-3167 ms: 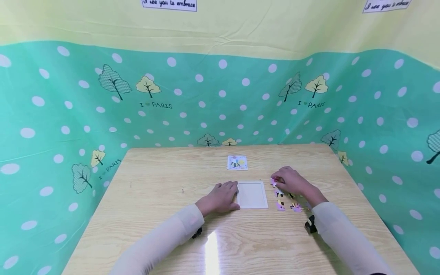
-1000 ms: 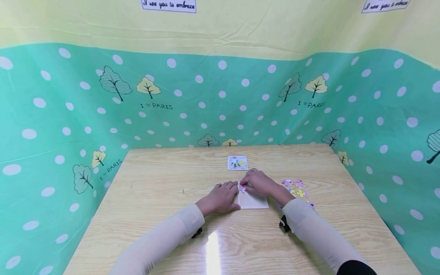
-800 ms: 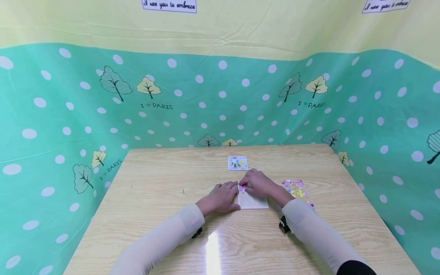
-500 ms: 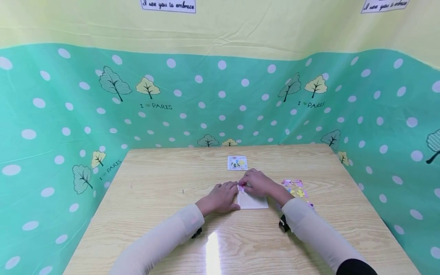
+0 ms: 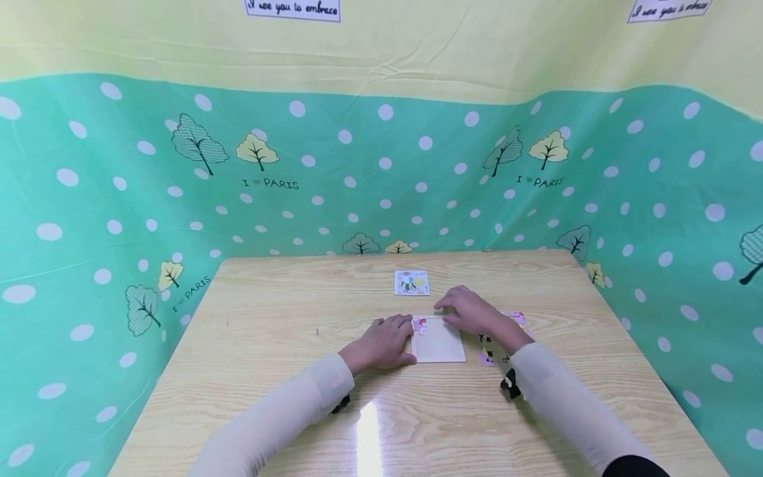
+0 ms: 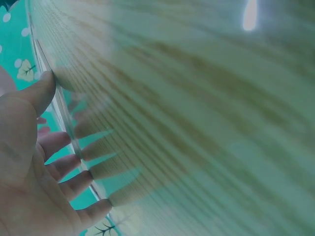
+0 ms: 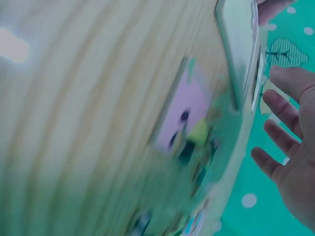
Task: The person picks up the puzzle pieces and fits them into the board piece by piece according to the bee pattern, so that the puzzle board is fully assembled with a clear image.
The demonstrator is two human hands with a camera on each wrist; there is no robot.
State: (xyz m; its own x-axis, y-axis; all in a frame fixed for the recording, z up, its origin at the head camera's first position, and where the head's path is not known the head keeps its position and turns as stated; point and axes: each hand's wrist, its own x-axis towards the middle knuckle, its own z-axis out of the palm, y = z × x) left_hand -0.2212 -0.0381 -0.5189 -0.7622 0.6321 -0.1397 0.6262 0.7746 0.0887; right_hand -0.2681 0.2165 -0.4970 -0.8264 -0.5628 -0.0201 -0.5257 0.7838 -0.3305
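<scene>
My left hand [image 5: 384,341] lies along the left edge of a shallow white puzzle tray [image 5: 441,346], thumb at the near corner. In the left wrist view, the fingers of the left hand [image 6: 37,162] are spread, their tips against the tray's edge. One pink puzzle piece with a red figure [image 5: 420,325] sits in the tray's far left corner. Over the tray's far right side is my right hand [image 5: 475,313], with nothing in its loosely extended fingers. Several loose puzzle pieces [image 5: 487,356] lie right of the tray, partly hidden by the right wrist.
A square picture card with a bee [image 5: 411,283] lies behind the tray. The wooden table [image 5: 286,298] ends at a green polka-dot cloth [image 5: 334,212] at the back and sides. A pink loose piece [image 7: 179,110] shows beside the tray in the right wrist view.
The right hand brought the pink piece from the loose pieces to the tray's far left corner, pressed there, then let go and moved right. The left hand has stayed put.
</scene>
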